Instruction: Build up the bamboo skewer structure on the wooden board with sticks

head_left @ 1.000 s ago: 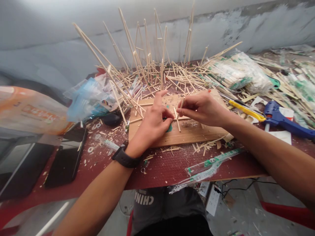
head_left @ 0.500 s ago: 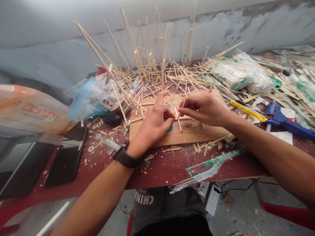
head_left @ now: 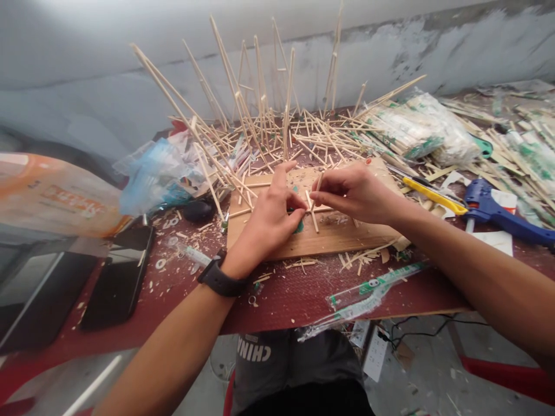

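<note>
Over a wooden board point(head_left: 338, 238), my right hand point(head_left: 353, 193) pinches a short thin stick point(head_left: 319, 184) that leans at an angle. Its lower end meets a small joint of crossed sticks point(head_left: 315, 219) lying on the board. My left hand point(head_left: 277, 211), with a black watch on the wrist, rests on the board's left part. Its thumb and a bent finger close on the left side of that joint, while another finger points away. Several sticks point(head_left: 260, 185) lie on the board left of my left hand.
Tall stick frames point(head_left: 287, 98) stand behind the board among a heap of loose sticks. At the right are a blue glue gun point(head_left: 489, 205), a yellow cutter point(head_left: 433, 195) and bagged sticks point(head_left: 446, 136). A phone point(head_left: 119, 277) and an orange bag point(head_left: 56, 193) lie left.
The stick in my right hand has shifted slightly left and stands more upright at the joint. My left hand has barely moved. The whole view has shifted slightly.
</note>
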A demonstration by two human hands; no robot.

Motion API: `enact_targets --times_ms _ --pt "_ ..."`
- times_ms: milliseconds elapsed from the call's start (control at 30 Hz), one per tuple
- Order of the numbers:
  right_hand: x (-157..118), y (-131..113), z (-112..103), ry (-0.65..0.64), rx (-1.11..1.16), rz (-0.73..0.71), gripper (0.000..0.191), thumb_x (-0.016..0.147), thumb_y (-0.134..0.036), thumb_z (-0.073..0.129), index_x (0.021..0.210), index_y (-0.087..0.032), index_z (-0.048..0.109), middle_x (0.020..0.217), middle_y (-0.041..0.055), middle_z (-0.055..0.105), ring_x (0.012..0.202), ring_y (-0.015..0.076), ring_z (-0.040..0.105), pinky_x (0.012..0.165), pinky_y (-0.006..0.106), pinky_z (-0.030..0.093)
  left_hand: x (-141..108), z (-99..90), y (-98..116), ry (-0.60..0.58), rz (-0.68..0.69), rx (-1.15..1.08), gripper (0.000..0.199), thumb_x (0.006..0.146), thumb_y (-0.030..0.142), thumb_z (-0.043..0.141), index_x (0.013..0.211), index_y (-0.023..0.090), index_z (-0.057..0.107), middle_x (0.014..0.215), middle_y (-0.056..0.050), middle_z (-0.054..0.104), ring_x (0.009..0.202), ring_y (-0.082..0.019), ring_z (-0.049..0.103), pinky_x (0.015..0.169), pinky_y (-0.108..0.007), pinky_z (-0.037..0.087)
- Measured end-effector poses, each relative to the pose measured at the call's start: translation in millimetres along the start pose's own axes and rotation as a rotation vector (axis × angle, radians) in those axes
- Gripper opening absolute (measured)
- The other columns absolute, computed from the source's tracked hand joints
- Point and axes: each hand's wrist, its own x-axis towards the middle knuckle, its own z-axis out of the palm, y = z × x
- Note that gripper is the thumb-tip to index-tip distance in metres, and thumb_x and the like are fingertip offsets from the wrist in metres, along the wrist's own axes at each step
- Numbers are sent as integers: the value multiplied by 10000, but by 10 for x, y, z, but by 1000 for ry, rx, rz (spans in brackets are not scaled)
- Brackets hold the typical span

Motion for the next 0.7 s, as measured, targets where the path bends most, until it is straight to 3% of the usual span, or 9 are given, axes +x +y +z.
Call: enact_targets --times_ms 267,367,467,700 --pt "-11 -37 -21 59 116 85 245 971 -346 711 828 -150 677 583 -59 523 536 56 431 500 230 330 2 -32 -17 49 33 -70 715 834 107 716 1489 161 436 851 16 763 777 -166 783 780 -285 629" --pt "-15 -59 -18 109 132 97 278 967 -400 723 847 -152 692 581 -61 524 527 52 406 495 241 308 10 -19 13 86 77 -129 725 839 155 756 1484 164 426 1011 -40 777 791 -165 789 722 -267 632" --pt "-19 -72 2 143 191 114 350 962 -496 725 882 -156 714 596 -51 546 543 59 420 502 249 319 19 1 39 102 107 -155 708 853 192 775 1471 190 429 1133 -63 770 804 -162 797 765 -288 648" --pt "-19 -95 9 186 263 136 417 938 -566 737 953 -150 754 635 -29 587 580 69 462 514 255 355 18 19 73 139 96 -190 732 864 166 768 1485 173 381 827 37 773 799 -171 797 820 -301 649"
